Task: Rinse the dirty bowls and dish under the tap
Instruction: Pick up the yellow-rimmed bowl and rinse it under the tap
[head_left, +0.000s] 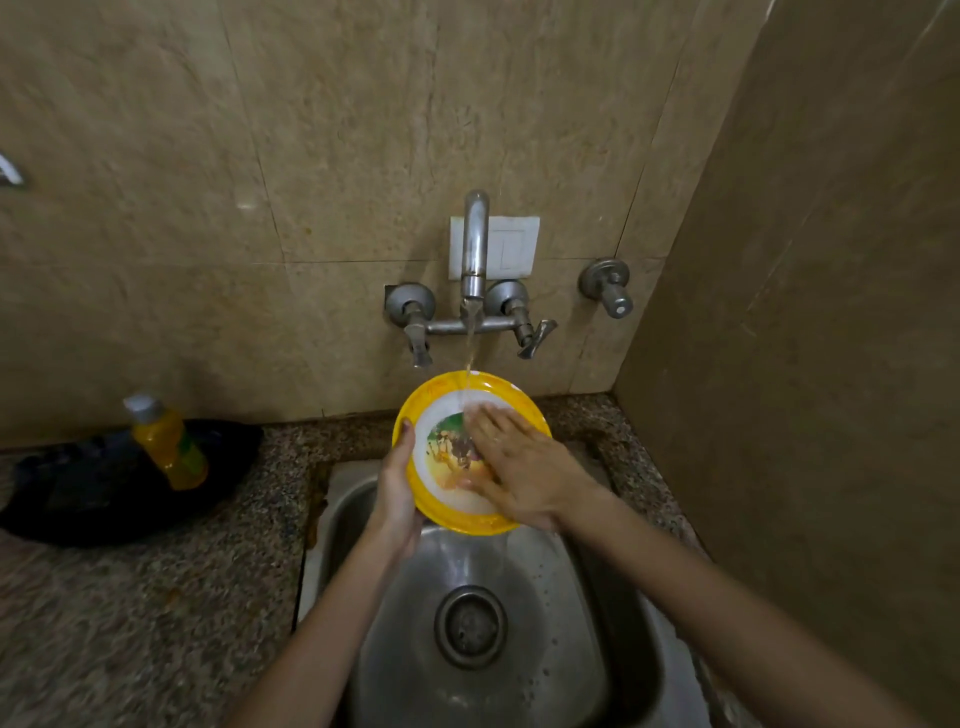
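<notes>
A yellow-rimmed dish (441, 400) with a white centre and a printed picture is held tilted over the steel sink (613, 618), under the tap (475, 244). Water runs from the spout onto the dish's upper part and spills off its lower edge into the basin. My left hand (397, 488) grips the dish's left rim, thumb on the front. My right hand (524, 467) lies flat on the dish's face with straight fingers, covering its right half.
A yellow bottle (169, 444) stands on a black tray (78, 499) on the granite counter (156, 613) at left. Two tap handles (535, 338) flank the spout; another valve (608, 286) sits to the right. A tiled wall closes the right side. The drain (470, 626) lies below.
</notes>
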